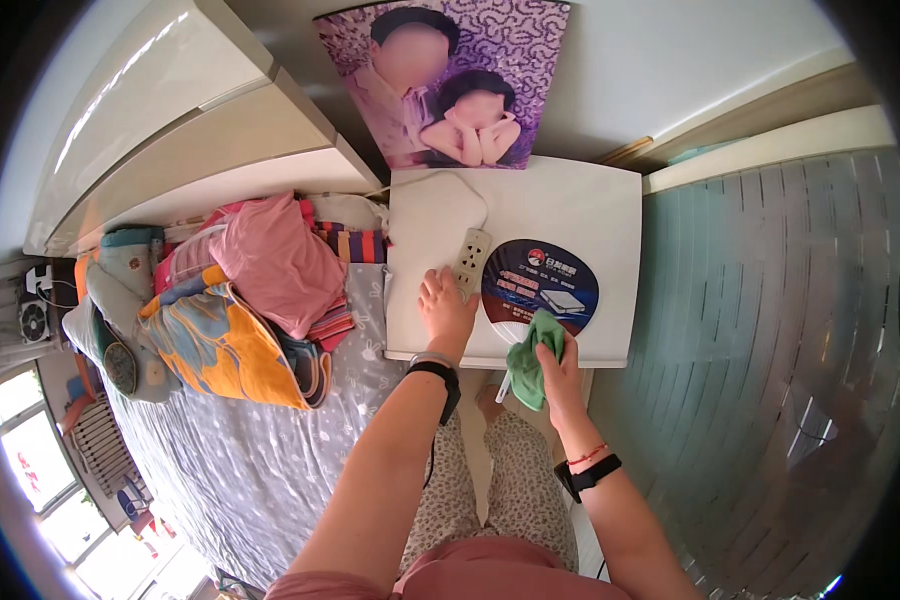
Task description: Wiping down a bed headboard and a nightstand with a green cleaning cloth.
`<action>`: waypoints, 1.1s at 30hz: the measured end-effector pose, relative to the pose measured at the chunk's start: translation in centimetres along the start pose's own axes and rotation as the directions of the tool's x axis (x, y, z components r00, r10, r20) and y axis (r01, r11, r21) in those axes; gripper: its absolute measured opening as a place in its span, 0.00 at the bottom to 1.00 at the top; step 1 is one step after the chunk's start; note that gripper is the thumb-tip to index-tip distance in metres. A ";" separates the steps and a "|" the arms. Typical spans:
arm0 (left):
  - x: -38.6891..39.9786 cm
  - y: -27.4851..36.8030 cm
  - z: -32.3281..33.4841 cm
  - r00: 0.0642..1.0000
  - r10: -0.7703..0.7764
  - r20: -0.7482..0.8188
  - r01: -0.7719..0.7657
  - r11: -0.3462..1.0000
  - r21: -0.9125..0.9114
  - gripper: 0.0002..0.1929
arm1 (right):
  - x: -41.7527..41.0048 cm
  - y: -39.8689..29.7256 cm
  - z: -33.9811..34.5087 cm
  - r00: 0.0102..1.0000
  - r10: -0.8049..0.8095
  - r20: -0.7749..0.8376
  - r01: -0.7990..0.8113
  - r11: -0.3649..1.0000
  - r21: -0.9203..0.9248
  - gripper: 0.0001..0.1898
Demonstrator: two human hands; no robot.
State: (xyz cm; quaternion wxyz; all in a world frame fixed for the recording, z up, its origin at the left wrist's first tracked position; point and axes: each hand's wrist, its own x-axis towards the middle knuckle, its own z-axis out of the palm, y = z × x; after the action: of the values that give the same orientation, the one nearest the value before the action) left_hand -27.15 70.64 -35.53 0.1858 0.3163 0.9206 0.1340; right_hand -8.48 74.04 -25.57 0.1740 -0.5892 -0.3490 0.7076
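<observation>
On the white top of a small cabinet lies a power strip with a pale cord. My left hand is at the strip's near end, fingers spread and touching it; whether it grips the strip is unclear. Right of the strip rests a dark blue and red hand fan bearing writing, its white handle reaching past the cabinet's front edge. My right hand holds a crumpled green cloth over the fan's lower part and handle.
A framed picture leans at the cabinet's back. At left, a bed with a grey patterned sheet holds a pink cloth, an orange floral textile and other folded fabrics. A greenish translucent panel stands at right.
</observation>
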 end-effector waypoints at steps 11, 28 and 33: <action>1.3 -11.8 -13.8 0.990 0.091 -0.104 -0.134 0.813 -0.566 0.27 | 1.9 8.0 13.1 0.808 -0.366 0.461 0.589 0.506 -0.630 0.33; -4.8 -17.6 -17.2 0.955 -0.245 0.164 0.270 0.504 -0.821 0.25 | 19.1 1.2 24.2 0.615 -0.618 0.489 0.531 -0.134 -0.837 0.27; -4.4 -18.2 -17.3 0.961 -0.223 0.162 0.261 0.543 -0.798 0.26 | 17.1 2.6 24.4 0.602 -0.675 0.426 0.484 -0.115 -0.867 0.27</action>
State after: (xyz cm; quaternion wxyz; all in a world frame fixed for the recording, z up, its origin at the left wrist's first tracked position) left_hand -40.97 51.71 -25.52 0.3453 0.0687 0.7869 0.5069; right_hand -35.52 76.40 -38.08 0.0972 -0.3971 -0.9028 0.1336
